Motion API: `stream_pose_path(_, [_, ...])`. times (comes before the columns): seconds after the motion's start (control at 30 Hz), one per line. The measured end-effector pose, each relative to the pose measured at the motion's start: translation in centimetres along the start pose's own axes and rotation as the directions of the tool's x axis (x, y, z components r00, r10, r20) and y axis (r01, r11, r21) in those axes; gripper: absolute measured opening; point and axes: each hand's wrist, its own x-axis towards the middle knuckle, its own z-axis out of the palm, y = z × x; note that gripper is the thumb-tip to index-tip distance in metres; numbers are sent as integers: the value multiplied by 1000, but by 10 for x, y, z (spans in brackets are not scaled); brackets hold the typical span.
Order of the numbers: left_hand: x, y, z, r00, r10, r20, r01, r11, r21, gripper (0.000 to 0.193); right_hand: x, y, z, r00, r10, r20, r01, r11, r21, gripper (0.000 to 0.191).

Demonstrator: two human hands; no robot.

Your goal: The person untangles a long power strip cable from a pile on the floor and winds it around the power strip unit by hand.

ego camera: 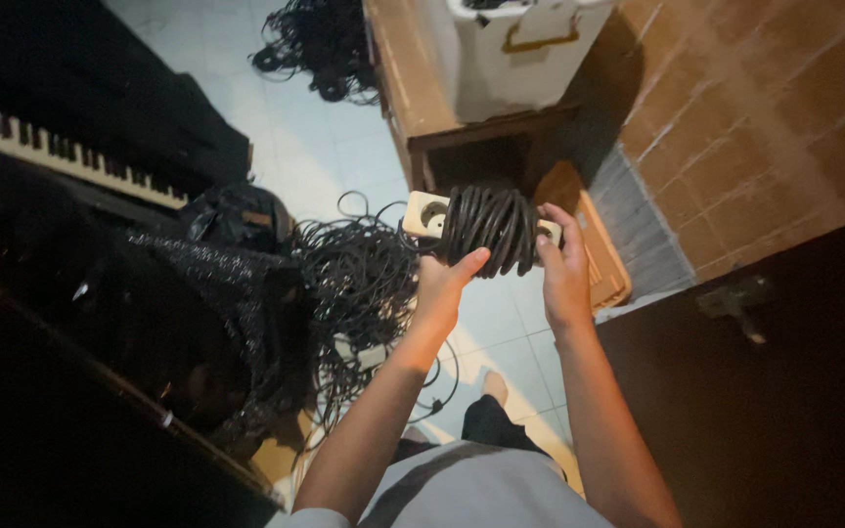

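Left hand [439,286]: grip closed on the cable-wrapped power strip [486,227].
Right hand [564,266]: grip clasps its other end.
Around: tangled cables [354,284] on floor; keyboard [61,152] left; white bin [515,49] above.

A cream power strip [427,213] of smooth, slightly glossy plastic is seen, and a black cable [489,228] with a matt, rubber-like skin is wound around it. The floor [315,147] is covered with pale glazed tiles, smooth and faintly shiny. The wall [765,117] is faced with rough, matt brown brick tiles. A table [413,73] of matt brown wood is shown, with a white box [501,68] of smooth plastic on it. Glossy black and white keys are seen on the keyboard [61,152], and black cloth [217,284] with a glittering weave lies near it
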Motion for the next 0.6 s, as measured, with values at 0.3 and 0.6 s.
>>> stream_pose_path(0.3, [67,-46,58,997,-72,5,72,997,32,45,67,11,-66,996,83,-22,-78,980,181,37])
stream_pose_path(0.6, [136,-90,116,998,-59,38,54,992,114,35,139,3,-128,1000,23,5,-23,987,159,36])
